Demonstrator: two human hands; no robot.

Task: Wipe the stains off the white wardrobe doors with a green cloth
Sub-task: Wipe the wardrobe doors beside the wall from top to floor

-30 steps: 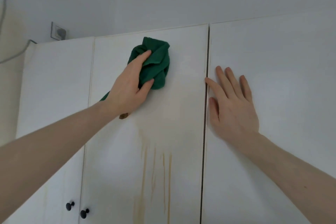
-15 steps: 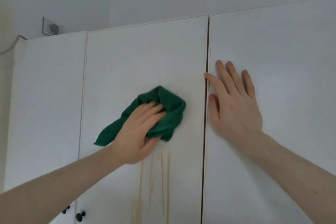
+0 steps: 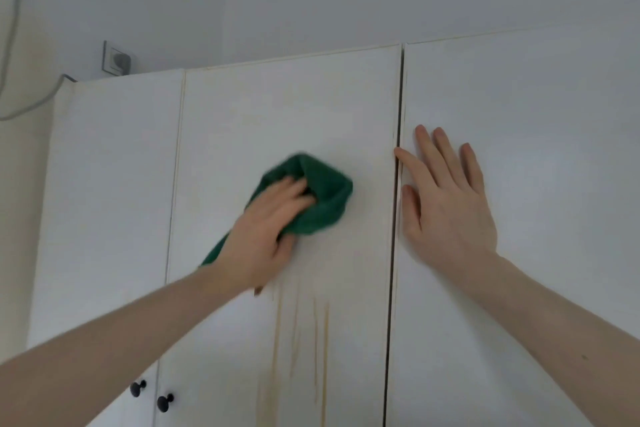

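1. Presently: left hand [image 3: 263, 236] grips the cloth [image 3: 318, 198], pressed on the middle door [image 3: 284, 114].
2. Stains [image 3: 301, 340]: vertical streaks directly below that hand, the nearer one.
3. Right hand [image 3: 446, 204]: spread flat on the right door [image 3: 536, 114].

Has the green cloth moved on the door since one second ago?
Yes. The green cloth went down the middle door, from near its top edge toward the brown streaks.
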